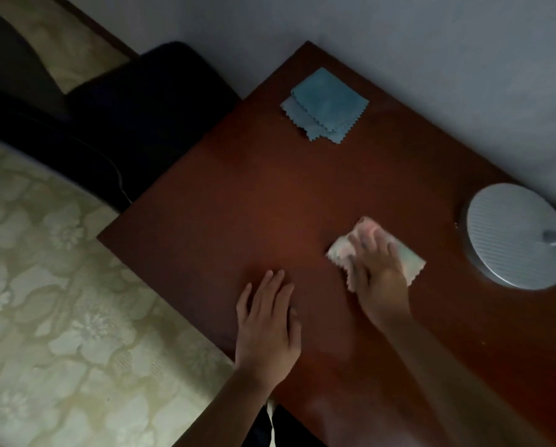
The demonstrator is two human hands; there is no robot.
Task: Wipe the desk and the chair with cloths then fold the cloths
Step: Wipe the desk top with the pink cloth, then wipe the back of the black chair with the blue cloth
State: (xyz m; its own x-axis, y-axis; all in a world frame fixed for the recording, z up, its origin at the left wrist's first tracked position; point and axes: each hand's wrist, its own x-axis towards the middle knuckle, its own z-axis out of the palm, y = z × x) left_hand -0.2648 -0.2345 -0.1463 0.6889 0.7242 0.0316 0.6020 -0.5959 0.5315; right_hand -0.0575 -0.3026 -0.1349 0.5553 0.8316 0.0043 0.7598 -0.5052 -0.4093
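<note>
Reddish-brown desk (238,195) set against a pale wall (431,43), patterned cream floor (60,301) to its left. Right hand (378,279) lying flat on a pale crumpled cloth (412,259) near the desk's right side, fingers straight and slightly spread, pressing it down. Left hand (268,324) resting palm-down on bare wood just beside, fingers straight and close together, holding nothing. Folded blue cloth (325,106) at the far corner, well apart from both hands. Dark chair (135,117) beside the desk's far left edge. Round grey lamp base (515,237) at the right edge.
</note>
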